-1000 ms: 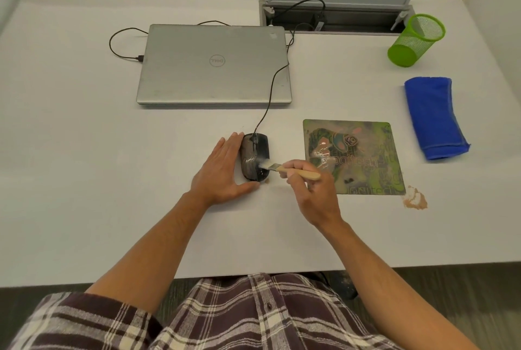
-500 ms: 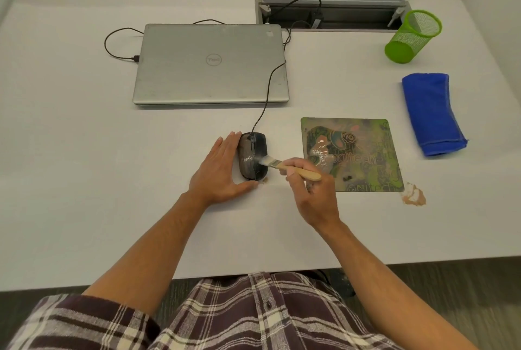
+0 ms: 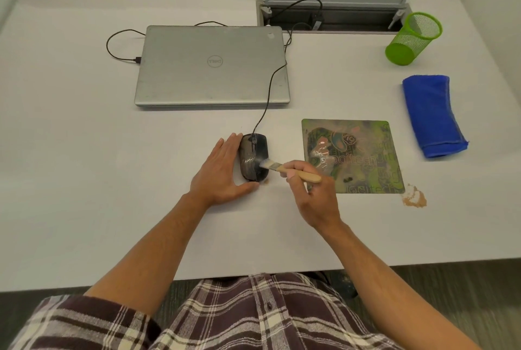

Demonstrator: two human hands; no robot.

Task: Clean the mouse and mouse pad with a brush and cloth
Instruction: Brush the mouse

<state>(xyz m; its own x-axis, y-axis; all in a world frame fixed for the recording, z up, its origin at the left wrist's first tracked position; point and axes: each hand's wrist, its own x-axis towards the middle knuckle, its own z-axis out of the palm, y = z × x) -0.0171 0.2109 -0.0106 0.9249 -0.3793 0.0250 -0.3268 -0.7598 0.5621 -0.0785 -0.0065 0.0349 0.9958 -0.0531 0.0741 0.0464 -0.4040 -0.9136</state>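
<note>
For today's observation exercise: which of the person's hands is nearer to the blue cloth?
Right. The right hand holds the brush by the mouse pad, with the blue cloth beyond. The left hand rests against the mouse, farther away.

Bare desk (image 3: 84,180) left, laptop (image 3: 212,67) behind, mouse pad (image 3: 366,152) seemingly flat right

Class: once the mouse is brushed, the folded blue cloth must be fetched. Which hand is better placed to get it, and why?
Probably the right hand: the cloth lies on its side, beyond the mouse pad. It must first put down the brush. The left hand steadies the mouse and would cross over.
</note>
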